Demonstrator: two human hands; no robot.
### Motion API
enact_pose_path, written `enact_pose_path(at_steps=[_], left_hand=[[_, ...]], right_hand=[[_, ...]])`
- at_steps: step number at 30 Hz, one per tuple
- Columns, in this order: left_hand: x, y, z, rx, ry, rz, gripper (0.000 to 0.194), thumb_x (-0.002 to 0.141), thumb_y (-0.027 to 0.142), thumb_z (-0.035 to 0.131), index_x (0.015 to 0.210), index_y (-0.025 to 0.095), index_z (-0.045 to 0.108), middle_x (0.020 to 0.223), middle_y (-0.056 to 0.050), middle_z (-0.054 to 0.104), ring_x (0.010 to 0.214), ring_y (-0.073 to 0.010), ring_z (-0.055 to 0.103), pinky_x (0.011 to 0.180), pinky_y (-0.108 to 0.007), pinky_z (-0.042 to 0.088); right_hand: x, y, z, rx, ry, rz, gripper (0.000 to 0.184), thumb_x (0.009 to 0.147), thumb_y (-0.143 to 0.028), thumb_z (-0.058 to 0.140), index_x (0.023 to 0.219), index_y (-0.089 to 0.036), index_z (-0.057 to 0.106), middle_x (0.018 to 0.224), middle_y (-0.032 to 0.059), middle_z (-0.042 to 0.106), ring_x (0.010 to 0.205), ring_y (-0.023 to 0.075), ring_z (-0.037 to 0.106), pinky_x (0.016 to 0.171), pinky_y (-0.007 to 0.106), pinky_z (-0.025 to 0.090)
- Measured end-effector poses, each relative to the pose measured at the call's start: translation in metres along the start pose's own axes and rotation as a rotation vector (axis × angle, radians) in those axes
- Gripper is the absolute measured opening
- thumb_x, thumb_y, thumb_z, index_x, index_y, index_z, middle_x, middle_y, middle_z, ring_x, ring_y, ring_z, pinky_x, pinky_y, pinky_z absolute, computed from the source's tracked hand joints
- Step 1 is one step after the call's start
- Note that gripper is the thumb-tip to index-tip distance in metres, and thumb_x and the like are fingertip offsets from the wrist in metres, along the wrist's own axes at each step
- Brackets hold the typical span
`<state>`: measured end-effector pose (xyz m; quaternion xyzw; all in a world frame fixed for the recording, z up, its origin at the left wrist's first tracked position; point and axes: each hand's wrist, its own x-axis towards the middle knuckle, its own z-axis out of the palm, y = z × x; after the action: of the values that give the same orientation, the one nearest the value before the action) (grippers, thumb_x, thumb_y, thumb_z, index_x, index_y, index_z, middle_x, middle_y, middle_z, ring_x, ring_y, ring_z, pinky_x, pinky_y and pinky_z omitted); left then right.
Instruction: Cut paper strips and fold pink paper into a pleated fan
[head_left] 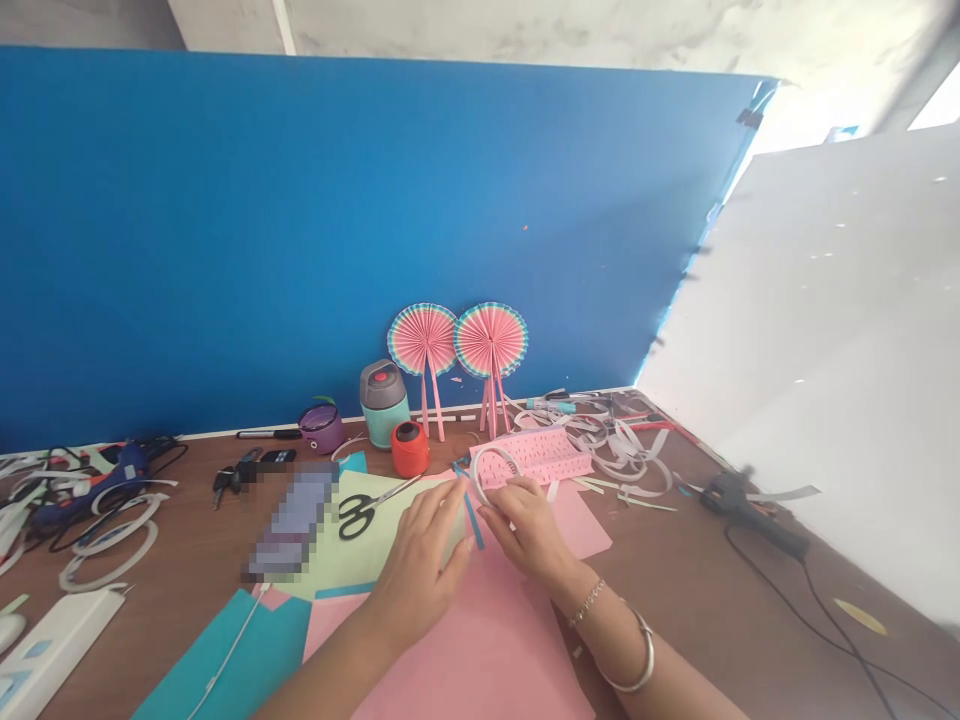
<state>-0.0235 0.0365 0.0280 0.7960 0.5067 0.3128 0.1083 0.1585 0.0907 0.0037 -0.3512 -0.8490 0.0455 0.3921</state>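
Note:
My right hand point(529, 525) pinches a curled white strip point(480, 462), which loops up above the pink paper point(480, 630). It looks like peeled tape backing, though I cannot be sure. Fingers stretched, my left hand point(427, 550) lies over the papers, its fingertips near a narrow blue strip point(472, 515) on the pink sheet. Whether it touches that strip is unclear. Black-handled scissors point(358, 515) rest on the light green paper point(330, 560) to the left. Just behind my right hand is a pink patterned tray point(555, 455).
Two pink folded-paper fans point(491, 340) lean on the blue partition point(337, 220). A teal flask point(385, 410), a red container point(409, 450) and a purple cup point(321, 428) stand at the back. Tangled white strips point(630, 455), a glue gun point(750, 510) and a power strip point(56, 650) lie around.

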Motion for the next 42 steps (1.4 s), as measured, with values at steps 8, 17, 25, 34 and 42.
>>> enact_pose_path(at_steps=[8,17,25,34,42], left_hand=[[-0.004,-0.007,0.014,-0.091,0.090,0.001,0.038,0.091,0.021,0.043,0.127,0.026,0.051,0.129,-0.008,0.056,0.120,-0.0236,0.050,0.099,-0.042,0.043],[-0.002,-0.018,0.012,-0.155,0.254,-0.130,0.010,0.087,0.021,0.051,0.080,0.023,0.058,0.098,-0.004,0.061,0.098,-0.0210,0.057,0.088,-0.038,0.045],[-0.005,-0.023,0.014,-0.068,0.301,-0.088,0.012,0.089,0.024,0.048,0.084,0.024,0.059,0.098,-0.004,0.060,0.098,-0.0215,0.056,0.087,-0.038,0.045],[-0.011,-0.023,0.027,-0.044,0.345,-0.037,0.039,0.089,0.020,0.044,0.127,0.027,0.042,0.110,-0.007,0.060,0.106,-0.0220,0.056,0.090,-0.041,0.046],[-0.012,-0.026,0.028,-0.007,0.243,0.020,0.030,0.089,0.017,0.042,0.115,0.027,0.052,0.103,-0.005,0.063,0.098,-0.0210,0.059,0.082,-0.038,0.047]], right_hand=[[-0.002,0.002,0.005,-0.007,-0.021,-0.086,0.019,0.095,-0.021,0.040,0.080,-0.019,0.052,0.061,-0.0024,0.053,0.056,0.0120,0.044,0.076,0.029,0.036],[0.001,-0.010,0.005,-0.073,-0.102,-0.137,0.014,0.093,-0.022,0.044,0.094,-0.020,0.058,0.066,-0.0016,0.055,0.065,0.0136,0.052,0.096,0.039,0.032],[0.001,-0.014,0.000,-0.141,-0.110,-0.121,0.026,0.090,-0.012,0.038,0.107,-0.019,0.057,0.071,-0.0004,0.054,0.071,0.0147,0.051,0.100,0.042,0.027],[-0.001,0.035,-0.005,-0.376,0.028,0.227,0.034,0.089,-0.008,0.037,0.110,-0.021,0.060,0.089,0.0063,0.058,0.089,0.0213,0.051,0.098,0.045,0.029],[-0.007,0.056,0.001,-0.396,-0.061,0.317,0.033,0.087,-0.008,0.038,0.108,-0.021,0.061,0.107,0.0103,0.059,0.107,0.0256,0.048,0.096,0.044,0.033]])
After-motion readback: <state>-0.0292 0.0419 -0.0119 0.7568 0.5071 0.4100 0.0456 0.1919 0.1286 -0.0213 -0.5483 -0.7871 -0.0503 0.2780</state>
